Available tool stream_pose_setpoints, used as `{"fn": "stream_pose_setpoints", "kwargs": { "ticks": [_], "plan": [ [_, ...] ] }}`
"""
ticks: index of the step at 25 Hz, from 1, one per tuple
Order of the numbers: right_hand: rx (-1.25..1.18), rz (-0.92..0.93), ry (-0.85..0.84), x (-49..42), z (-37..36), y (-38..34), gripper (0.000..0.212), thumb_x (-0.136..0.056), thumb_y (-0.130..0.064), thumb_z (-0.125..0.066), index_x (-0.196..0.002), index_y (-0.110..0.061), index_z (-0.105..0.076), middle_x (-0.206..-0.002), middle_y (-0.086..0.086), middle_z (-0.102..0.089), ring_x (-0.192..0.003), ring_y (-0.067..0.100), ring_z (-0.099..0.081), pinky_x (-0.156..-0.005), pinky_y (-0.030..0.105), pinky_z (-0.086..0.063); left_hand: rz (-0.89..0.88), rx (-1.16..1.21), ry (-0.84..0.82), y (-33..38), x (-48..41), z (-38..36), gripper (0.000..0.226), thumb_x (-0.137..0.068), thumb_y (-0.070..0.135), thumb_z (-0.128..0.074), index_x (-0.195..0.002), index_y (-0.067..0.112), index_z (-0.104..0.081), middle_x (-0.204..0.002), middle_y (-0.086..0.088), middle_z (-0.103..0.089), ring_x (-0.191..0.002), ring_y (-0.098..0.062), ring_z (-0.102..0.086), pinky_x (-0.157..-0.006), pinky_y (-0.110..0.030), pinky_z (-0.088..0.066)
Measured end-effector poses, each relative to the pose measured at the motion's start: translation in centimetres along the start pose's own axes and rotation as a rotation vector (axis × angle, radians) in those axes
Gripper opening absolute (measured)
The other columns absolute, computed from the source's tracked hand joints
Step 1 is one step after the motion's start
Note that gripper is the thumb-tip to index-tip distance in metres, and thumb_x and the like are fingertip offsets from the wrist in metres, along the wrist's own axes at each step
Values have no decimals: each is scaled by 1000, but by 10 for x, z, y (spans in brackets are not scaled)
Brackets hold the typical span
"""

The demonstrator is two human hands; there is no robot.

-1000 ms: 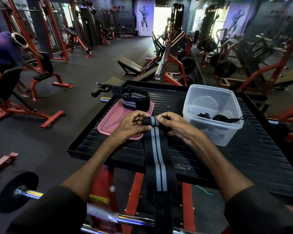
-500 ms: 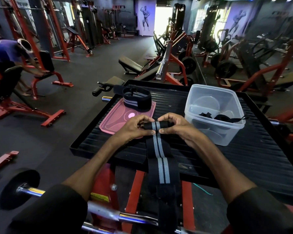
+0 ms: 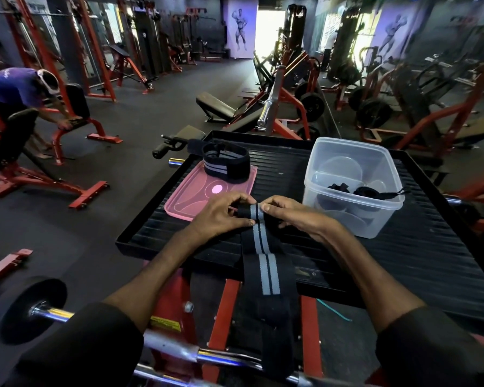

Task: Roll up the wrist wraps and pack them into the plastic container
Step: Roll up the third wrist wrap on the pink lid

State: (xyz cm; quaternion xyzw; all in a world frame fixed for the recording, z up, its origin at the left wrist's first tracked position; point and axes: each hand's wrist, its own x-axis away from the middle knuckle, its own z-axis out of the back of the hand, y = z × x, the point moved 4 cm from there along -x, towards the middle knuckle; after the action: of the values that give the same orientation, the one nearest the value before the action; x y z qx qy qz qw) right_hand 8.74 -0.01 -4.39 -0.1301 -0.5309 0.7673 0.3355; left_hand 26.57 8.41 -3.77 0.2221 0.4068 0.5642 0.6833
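A black wrist wrap with two grey stripes (image 3: 266,272) lies on the black ribbed platform (image 3: 403,247) and hangs over its near edge. Its far end is a small roll. My left hand (image 3: 221,213) pinches the roll from the left, and my right hand (image 3: 288,213) pinches it from the right. A second wrap (image 3: 225,163), loosely coiled, stands on the far end of the pink lid (image 3: 187,202). The clear plastic container (image 3: 352,188) stands to the right with dark straps inside.
A chrome barbell (image 3: 173,347) with a black plate (image 3: 34,311) crosses below the platform. Red gym benches and racks surround it. A person in a purple shirt (image 3: 14,85) bends over a bench at far left.
The rolled end has come nearer along the wrap, so the roll is slightly thicker. Both hands stay on it. The camera view has shifted slightly.
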Motion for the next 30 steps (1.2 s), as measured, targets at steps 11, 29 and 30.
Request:
{"fn": "stream_pose_setpoints", "kwargs": {
  "ticks": [11, 29, 30],
  "plan": [
    [-223, 308, 209, 3, 13, -5, 21, -93, -15, -71, -114, -17, -68, -104, 2, -70, -92, 4, -63, -76, 21, -49, 98, 257, 38, -1, -5, -8, 43, -88, 15, -76, -128, 18, -60, -122, 0, -68, -116, -12, -65, -100, -27, -52],
    [-405, -40, 153, -3, 7, -4, 34, -89, -32, -73, -121, -28, -64, -118, -3, -71, -117, 18, -60, -102, 45, -40, -65, 13, 91, 4, -11, 4, 46, -75, 8, -85, -118, 11, -68, -111, 5, -71, -100, 5, -67, -86, -11, -52],
    [-341, -48, 142, -4, 4, -3, 30, -91, -36, -71, -119, -28, -64, -120, -5, -69, -119, 17, -58, -102, 44, -39, -84, -10, 113, 5, -11, 4, 47, -74, 7, -86, -118, 11, -69, -111, 5, -71, -101, 7, -65, -88, -11, -51]
  ]
}}
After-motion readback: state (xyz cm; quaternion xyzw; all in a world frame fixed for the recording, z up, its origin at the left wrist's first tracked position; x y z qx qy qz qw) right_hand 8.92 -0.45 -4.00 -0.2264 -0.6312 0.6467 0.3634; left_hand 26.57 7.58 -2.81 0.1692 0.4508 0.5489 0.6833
